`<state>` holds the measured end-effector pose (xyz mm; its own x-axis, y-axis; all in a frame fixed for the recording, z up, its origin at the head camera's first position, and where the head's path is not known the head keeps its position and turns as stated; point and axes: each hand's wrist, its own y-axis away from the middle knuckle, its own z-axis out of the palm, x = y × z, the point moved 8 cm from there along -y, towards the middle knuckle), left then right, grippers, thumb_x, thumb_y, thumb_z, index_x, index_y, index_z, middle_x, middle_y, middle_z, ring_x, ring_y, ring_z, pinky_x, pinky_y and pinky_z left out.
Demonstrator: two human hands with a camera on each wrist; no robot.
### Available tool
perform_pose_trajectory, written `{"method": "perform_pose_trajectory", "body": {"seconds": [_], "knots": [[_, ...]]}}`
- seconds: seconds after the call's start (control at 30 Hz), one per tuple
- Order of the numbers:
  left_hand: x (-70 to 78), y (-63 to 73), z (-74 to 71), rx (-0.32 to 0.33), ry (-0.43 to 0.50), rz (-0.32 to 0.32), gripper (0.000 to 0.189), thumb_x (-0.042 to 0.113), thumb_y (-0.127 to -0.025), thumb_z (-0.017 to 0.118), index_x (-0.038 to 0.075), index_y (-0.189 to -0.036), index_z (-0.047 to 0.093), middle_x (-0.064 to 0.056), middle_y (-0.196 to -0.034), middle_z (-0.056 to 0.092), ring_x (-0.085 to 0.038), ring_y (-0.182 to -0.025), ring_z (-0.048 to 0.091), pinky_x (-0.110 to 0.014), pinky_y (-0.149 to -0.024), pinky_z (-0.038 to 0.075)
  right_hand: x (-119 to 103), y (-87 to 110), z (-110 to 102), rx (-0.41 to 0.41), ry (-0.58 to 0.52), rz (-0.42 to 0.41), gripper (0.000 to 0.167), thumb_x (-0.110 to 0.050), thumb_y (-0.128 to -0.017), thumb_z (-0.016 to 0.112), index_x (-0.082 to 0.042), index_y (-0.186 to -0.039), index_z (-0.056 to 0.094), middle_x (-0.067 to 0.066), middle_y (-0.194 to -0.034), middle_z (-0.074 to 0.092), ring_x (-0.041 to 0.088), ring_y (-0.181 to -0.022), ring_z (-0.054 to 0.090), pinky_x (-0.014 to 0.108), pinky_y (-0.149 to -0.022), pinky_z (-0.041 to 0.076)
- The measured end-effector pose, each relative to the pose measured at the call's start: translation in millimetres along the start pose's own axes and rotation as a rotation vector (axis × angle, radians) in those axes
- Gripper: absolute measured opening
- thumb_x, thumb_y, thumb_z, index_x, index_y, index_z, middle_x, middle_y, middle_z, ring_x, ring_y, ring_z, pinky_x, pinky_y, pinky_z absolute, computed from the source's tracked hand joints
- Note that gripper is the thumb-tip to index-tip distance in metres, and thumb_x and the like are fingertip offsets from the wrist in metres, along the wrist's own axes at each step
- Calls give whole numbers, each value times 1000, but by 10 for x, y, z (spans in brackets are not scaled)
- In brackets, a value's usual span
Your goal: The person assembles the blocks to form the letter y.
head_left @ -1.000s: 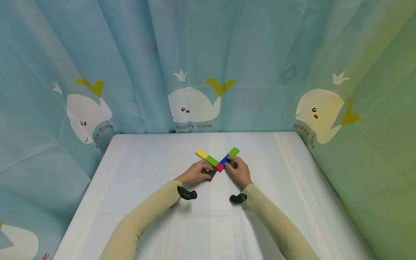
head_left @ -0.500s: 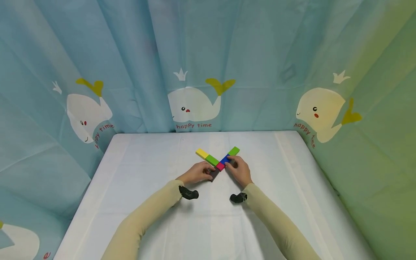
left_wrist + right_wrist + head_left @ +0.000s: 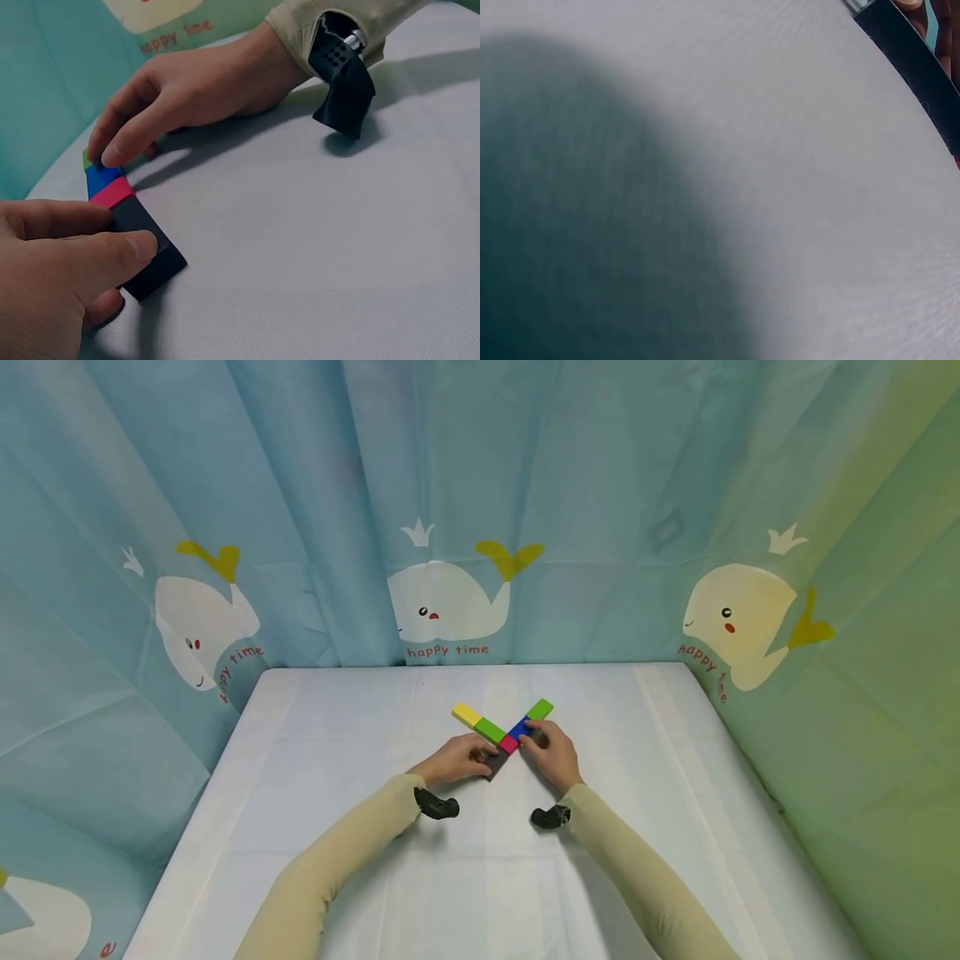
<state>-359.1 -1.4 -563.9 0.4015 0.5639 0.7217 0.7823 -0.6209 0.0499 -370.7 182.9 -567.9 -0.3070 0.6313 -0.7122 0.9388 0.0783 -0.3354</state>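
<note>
In the head view my left hand (image 3: 455, 757) grips a black block (image 3: 497, 763) at the near end of a slanting row of coloured blocks. The left wrist view shows its thumb over the top of that black block (image 3: 154, 279). A red block (image 3: 509, 744) touches the black one's far end, and beyond it come a blue block (image 3: 519, 727) and a green block (image 3: 540, 708). My right hand (image 3: 557, 758) pinches the blue block with thumb and fingers. A second green block (image 3: 491, 731) and a yellow block (image 3: 466, 715) branch off from the red block to the far left.
The blocks lie on a white-covered table (image 3: 360, 718). A blue curtain (image 3: 600, 485) with printed whales hangs behind the table and along its left side, and a greenish curtain (image 3: 862, 760) hangs on the right. Each sleeve has a black wrist device (image 3: 437, 804) at its cuff.
My left hand has shifted slightly to the right, and the black block now sits closer against the red block. My right hand has stayed on the blue block.
</note>
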Motion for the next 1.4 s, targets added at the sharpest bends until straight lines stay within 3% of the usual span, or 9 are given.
{"method": "perform_pose_trajectory", "body": {"seconds": [0.43, 1.4], "knots": [[60, 5, -12, -2, -17, -5, 35, 16, -90, 72, 9, -125, 66, -4, -108, 61, -11, -92, 57, -27, -82, 48, 11, 2, 7, -6, 6, 17, 36, -23, -92, 70, -7, -124, 66, 12, -111, 64, 23, -83, 54, 39, -74, 44], [5, -18, -2, -5, 4, 8, 36, 16, -91, 72, 10, -125, 65, -3, -108, 62, -11, -92, 57, -27, -81, 47, 16, -9, 5, 0, 2, 4, 36, -22, -91, 71, -6, -123, 66, 12, -108, 64, 22, -82, 54, 38, -73, 44]]}}
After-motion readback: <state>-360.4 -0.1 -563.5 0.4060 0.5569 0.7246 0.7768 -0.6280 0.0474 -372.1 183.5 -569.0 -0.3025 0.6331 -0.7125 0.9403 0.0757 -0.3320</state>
